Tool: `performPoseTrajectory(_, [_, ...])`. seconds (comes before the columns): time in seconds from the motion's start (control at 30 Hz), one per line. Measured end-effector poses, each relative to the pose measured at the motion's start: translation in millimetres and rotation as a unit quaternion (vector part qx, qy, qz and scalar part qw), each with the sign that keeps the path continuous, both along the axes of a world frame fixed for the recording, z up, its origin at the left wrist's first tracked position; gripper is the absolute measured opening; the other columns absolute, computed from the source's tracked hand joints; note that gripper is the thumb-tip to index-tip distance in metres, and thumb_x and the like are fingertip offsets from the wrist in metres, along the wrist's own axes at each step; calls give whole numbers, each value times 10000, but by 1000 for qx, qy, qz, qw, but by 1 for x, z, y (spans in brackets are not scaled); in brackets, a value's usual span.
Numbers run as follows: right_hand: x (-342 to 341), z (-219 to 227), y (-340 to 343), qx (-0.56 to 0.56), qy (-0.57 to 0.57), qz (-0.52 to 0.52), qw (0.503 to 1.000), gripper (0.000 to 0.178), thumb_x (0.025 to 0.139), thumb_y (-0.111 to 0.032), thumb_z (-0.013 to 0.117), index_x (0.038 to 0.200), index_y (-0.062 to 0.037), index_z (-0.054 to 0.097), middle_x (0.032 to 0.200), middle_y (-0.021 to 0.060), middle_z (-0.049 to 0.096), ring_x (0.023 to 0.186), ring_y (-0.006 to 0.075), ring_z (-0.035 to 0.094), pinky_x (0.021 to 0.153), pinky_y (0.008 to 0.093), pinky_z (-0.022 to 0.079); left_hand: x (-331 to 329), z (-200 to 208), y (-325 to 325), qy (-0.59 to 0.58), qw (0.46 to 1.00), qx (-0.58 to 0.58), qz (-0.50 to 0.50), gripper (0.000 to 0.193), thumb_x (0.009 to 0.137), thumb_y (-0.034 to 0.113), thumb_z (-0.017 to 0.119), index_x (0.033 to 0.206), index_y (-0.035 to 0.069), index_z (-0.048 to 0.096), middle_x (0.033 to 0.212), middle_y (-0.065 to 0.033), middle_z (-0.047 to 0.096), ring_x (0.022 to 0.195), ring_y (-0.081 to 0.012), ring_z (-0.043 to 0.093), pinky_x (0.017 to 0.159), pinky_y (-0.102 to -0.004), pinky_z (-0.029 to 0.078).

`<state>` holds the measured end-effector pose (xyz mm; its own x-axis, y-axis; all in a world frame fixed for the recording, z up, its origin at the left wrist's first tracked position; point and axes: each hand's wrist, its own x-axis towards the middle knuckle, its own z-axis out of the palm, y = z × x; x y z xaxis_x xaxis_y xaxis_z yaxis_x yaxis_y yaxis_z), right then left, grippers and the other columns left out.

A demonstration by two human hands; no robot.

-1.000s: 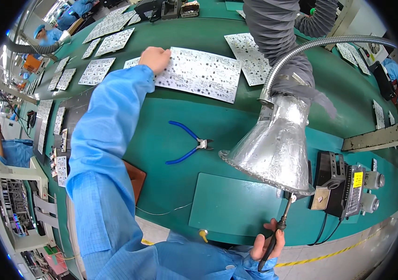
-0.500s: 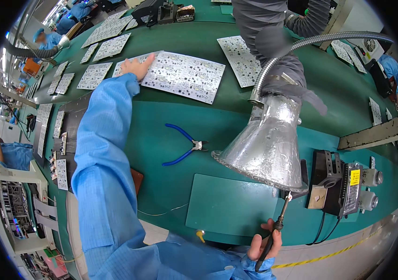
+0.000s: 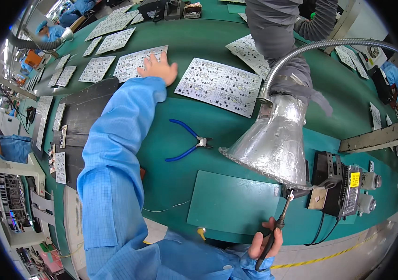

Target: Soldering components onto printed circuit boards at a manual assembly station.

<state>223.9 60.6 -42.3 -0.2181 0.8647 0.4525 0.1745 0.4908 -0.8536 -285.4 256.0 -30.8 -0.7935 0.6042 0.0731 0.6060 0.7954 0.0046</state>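
Observation:
My left hand reaches far forward, fingers spread, holding nothing. Its fingers overlap the edge of a white circuit board; whether they touch it I cannot tell. Just right of the hand, a larger white circuit board, dotted with small dark parts, lies flat and apart from it. Low at the right, my right hand is closed around the dark handle of a soldering iron. The iron's tip points up, under the rim of a silvery fume hood. Blue-handled cutting pliers lie opened on the green bench mat between the hands.
A flexible metal tube arches over the hood. Black power units stand at right, near a metal post. A green plate lies in front. More circuit boards lie at far left. Co-workers sit farther off.
The larger circuit board has shifted right, toward the hood, away from the neighbouring board. My left hand has moved right and is off it. My right hand stays with the soldering iron.

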Motion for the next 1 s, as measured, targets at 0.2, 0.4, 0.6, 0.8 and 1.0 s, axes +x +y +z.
performPoseTrajectory(0.2, [1,1,-1,-5,-5,6,1000,529,823,-44,552,1320,-40,372,1201,261,535,967,286,541,871,432,429,-41,30,-23,12,994,-108,-29,590,871,478,431,1411,270,321,1497,-164,207,1382,-313,193,1034,-639,163])
performPoseTrajectory(0.4, [5,-4,2,5,9,-4,1000,528,819,-38,554,1316,-39,377,1188,276,535,951,283,547,865,430,432,86,20,-12,-27,938,-47,-343,769,870,656,294,1443,145,260,1519,-148,147,1411,-300,99,1085,-592,75])
performPoseTrajectory(0.6, [3,2,4,16,11,17,1000,539,808,-21,562,1315,-39,380,1189,275,534,954,288,550,853,438,440,18,19,-24,18,969,-82,-233,716,871,663,315,1459,268,215,1527,-83,159,1411,-288,110,1073,-622,76])
performPoseTrajectory(0.8, [9,-3,6,21,26,36,999,555,805,-9,558,1324,-44,365,1196,277,527,958,295,549,855,436,440,-21,40,-14,60,975,-126,-170,671,832,595,467,1415,293,328,1518,-106,177,1404,-316,126,1072,-617,106])
performPoseTrajectory(1.0, [7,-2,5,17,11,26,999,551,811,-16,548,1328,-50,360,1192,275,531,953,292,551,852,436,441,100,52,72,-173,959,17,-224,614,821,533,519,1092,-7,630,1131,-246,595,1038,-381,576,930,-428,436])
